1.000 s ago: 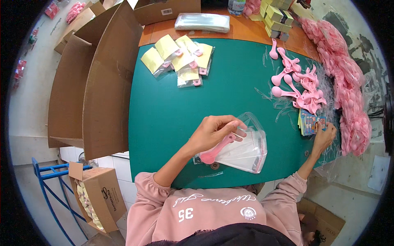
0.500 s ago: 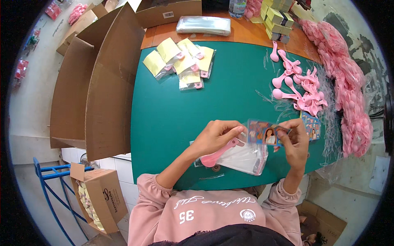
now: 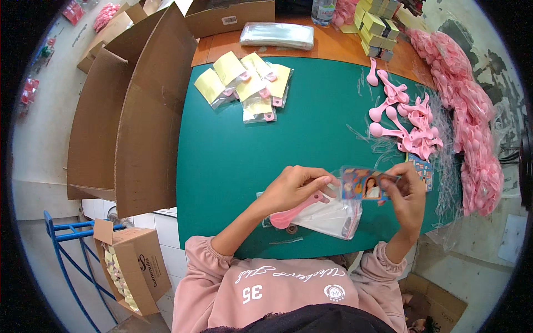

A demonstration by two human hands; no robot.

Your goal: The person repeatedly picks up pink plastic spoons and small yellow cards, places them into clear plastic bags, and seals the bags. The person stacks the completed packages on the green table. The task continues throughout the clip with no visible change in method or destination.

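My left hand (image 3: 302, 186) is closed, its thumb and fingers pinching the edge of a clear plastic bag (image 3: 340, 191). In my right hand (image 3: 405, 194) is a printed blue and orange card (image 3: 361, 186), gripped at its right end. The card's left end sits next to the clear film by my left fingertips; whether it is inside the film I cannot tell. Below the left hand a pink measuring spoon (image 3: 291, 215) lies on a stack of clear bags (image 3: 333, 219). More printed cards (image 3: 425, 169) lie beyond my right hand.
Filled bags with yellow cards (image 3: 252, 83) lie at the far left of the green table (image 3: 239, 144). Loose pink spoons (image 3: 419, 127) and a long bundle of bagged spoons (image 3: 466, 116) are on the right. A tall cardboard box (image 3: 147, 111) stands left; stacked yellow cards (image 3: 377, 28) stand behind.
My right hand and the card have shifted slightly right and down. The left hand has moved only a little to the right. Both keep their grip.
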